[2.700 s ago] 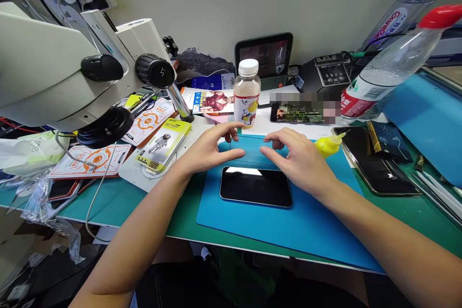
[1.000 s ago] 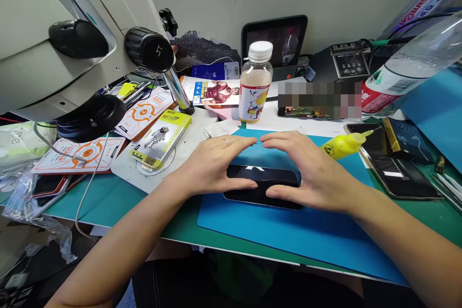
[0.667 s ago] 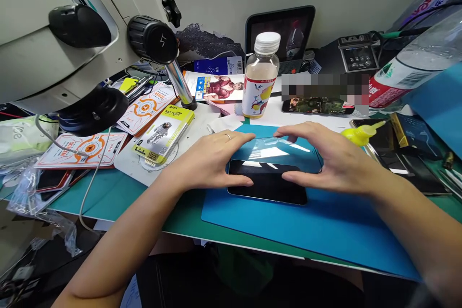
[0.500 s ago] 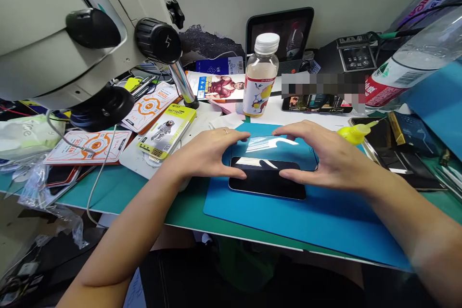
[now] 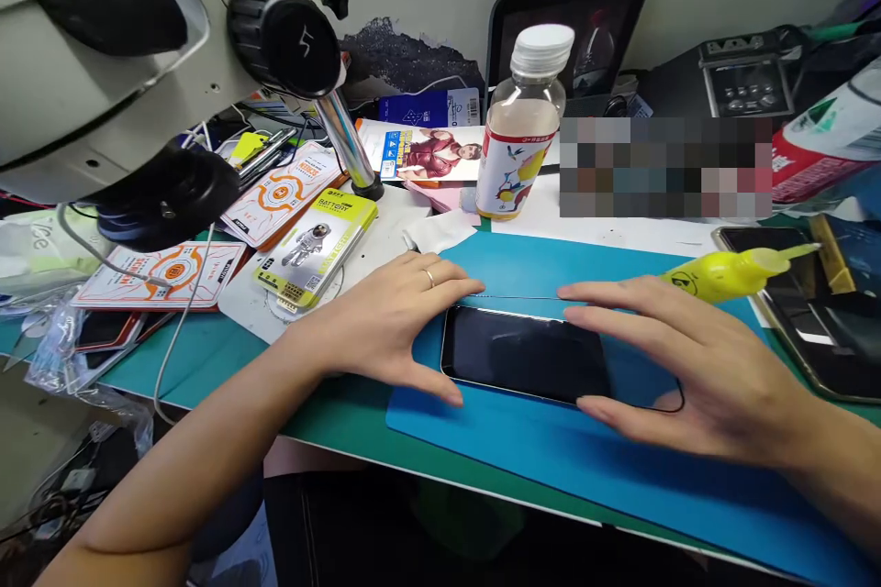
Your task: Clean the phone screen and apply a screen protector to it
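Note:
A phone (image 5: 527,353) with a dark screen lies on the blue mat. Over it is a clear glass screen protector (image 5: 651,390) with a thin dark border, its right end jutting past the phone. My right hand (image 5: 702,371) grips that end, fingertips on the far edge and thumb on the near edge. At the other end is my left hand (image 5: 392,321), a ring on one finger, its fingertips at the protector's far edge and its thumb by the near side. How far the glass stands above the phone is hard to tell.
A microscope (image 5: 138,101) looms at left above battery and screen boxes (image 5: 313,248). Behind the blue mat (image 5: 496,426) stands a drink bottle (image 5: 519,138). A yellow glue bottle (image 5: 730,275) and another phone (image 5: 812,339) lie at right.
The screen protector has come down from a tilted position behind the phone to lie over it, shifted right. Both hands moved with it, and the view has swung closer.

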`<state>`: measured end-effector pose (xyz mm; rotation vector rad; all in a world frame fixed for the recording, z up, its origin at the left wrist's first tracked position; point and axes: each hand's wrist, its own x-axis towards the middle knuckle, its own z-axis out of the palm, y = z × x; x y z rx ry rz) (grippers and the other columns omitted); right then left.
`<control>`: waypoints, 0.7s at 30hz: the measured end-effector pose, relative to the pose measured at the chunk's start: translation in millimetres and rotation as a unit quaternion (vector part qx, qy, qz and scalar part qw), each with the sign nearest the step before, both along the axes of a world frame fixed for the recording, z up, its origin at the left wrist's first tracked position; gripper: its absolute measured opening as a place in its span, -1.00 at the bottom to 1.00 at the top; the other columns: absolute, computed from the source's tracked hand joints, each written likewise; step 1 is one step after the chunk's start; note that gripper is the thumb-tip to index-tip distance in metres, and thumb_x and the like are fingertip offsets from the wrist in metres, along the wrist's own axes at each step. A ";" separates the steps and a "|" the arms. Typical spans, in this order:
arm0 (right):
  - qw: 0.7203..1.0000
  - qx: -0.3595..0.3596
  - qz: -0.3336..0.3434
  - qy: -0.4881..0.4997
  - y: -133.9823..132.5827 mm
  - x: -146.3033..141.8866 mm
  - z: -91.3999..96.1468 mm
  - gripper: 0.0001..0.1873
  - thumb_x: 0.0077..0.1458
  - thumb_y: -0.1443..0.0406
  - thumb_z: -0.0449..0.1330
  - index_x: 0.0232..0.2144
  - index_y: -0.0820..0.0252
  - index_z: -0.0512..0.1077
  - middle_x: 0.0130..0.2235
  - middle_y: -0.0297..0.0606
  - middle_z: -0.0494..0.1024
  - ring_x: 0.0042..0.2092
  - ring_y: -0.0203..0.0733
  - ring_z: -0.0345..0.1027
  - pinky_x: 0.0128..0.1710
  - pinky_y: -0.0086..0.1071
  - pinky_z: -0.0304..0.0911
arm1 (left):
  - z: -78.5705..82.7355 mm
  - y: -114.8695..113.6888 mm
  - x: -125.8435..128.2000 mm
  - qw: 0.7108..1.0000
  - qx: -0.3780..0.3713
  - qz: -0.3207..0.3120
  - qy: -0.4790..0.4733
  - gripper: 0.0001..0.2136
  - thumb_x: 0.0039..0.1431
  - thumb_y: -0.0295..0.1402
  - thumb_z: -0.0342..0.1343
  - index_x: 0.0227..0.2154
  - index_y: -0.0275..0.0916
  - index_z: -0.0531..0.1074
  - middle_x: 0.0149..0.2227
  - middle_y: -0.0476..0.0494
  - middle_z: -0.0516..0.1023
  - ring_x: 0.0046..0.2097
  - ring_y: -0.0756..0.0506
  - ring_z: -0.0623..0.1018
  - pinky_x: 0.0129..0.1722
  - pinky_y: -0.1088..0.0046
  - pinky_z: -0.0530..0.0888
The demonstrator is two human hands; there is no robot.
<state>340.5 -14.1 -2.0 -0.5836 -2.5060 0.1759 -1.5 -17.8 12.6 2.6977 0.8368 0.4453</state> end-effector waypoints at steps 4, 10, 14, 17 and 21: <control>1.000 0.000 -0.022 -0.014 -3.3 -3.4 -0.2 -0.32 0.27 0.00 0.37 0.35 -0.04 0.38 0.14 0.00 0.69 0.00 0.18 0.66 -0.11 0.04 0.59 | -0.5 1.8 -2.5 1.000 -0.011 0.008 -0.004 -0.17 0.19 0.26 0.35 0.29 -0.26 0.39 0.17 -0.43 0.59 0.16 -0.40 0.59 0.17 0.04 0.52; 0.999 -0.012 -0.017 -0.032 -7.7 -11.9 -3.9 -0.45 0.33 -0.02 0.30 0.26 0.02 0.43 0.13 0.02 0.69 0.01 0.15 0.65 -0.12 0.01 0.57 | -2.9 1.0 0.4 0.999 -0.017 0.016 0.023 -0.18 0.20 0.28 0.34 0.25 -0.31 0.43 0.11 -0.41 0.59 0.09 -0.37 0.60 0.09 0.08 0.54; 0.998 -0.003 -0.016 -0.059 -8.8 -12.0 0.8 -0.49 0.36 0.01 0.29 0.22 0.12 0.46 0.12 0.04 0.67 0.04 0.13 0.62 -0.10 -0.02 0.55 | -1.7 0.6 1.2 0.998 -0.029 0.016 0.050 -0.19 0.19 0.24 0.38 0.24 -0.34 0.45 0.09 -0.36 0.59 0.04 -0.34 0.59 0.03 0.11 0.53; 0.997 0.001 -0.005 -0.073 -8.8 -12.7 3.3 -0.51 0.36 0.05 0.29 0.19 0.20 0.48 0.12 0.07 0.65 0.04 0.12 0.59 -0.07 -0.03 0.53 | -0.8 -0.1 0.9 0.997 -0.036 0.015 0.063 -0.24 0.22 0.17 0.38 0.23 -0.35 0.46 0.10 -0.34 0.58 0.03 -0.33 0.59 0.01 0.11 0.53; 0.997 0.000 -0.001 -0.080 -9.4 -13.6 2.3 -0.50 0.34 0.05 0.30 0.18 0.22 0.50 0.11 0.08 0.63 0.05 0.13 0.57 -0.05 -0.04 0.50 | -0.5 -0.9 1.0 0.997 -0.042 0.015 0.069 -0.32 0.25 0.12 0.37 0.20 -0.33 0.49 0.08 -0.30 0.57 0.01 -0.31 0.60 0.00 0.10 0.52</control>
